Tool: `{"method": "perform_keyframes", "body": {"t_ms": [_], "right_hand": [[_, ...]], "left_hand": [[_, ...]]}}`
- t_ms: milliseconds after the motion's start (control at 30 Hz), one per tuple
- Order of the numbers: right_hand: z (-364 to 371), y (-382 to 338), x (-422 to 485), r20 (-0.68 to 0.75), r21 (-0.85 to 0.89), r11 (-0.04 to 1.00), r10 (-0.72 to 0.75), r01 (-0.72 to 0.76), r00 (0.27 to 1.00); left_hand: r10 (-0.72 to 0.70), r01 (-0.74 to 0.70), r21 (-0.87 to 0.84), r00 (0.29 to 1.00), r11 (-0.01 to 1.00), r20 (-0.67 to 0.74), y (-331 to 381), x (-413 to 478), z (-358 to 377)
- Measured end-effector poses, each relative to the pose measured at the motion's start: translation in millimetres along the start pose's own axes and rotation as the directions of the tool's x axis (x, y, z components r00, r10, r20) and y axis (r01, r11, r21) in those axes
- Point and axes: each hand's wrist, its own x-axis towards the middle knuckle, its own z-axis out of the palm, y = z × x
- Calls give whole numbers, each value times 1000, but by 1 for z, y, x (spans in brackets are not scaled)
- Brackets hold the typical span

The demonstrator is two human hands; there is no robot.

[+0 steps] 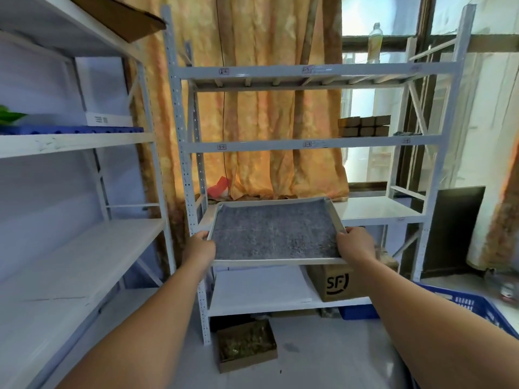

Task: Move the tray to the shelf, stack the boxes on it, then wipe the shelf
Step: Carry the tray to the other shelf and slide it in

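A shallow tray (276,261) with a pale rim and a grey speckled lining is held level in front of the white metal shelf (373,210). My left hand (200,245) grips its left rim near the front corner. My right hand (355,242) grips its right rim near the front corner. The tray's far end lies over the left half of the shelf's third board; whether it touches the board I cannot tell. Small brown boxes (363,126) are stacked in two rows on the board above, at the right.
A cardboard box marked SF (334,282) sits on the lowest board. An open carton of greenish stuff (245,345) lies on the floor under it. A blue crate (474,307) stands at the right, a second white rack (75,141) at the left.
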Motion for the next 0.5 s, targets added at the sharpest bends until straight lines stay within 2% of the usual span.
{"method": "perform_keyframes", "body": {"t_ms": [200, 333, 500], "right_hand": [[-5, 14, 95, 34, 42, 999, -4, 2, 999], [-2, 27, 141, 71, 68, 998, 6, -11, 997], [0, 32, 183, 62, 131, 991, 28, -36, 998]], "left_hand": [[0, -1, 82, 1000, 997, 5, 32, 44, 67], [-34, 32, 104, 999, 994, 18, 39, 69, 105], [-4, 5, 96, 1000, 995, -15, 52, 99, 140]]}}
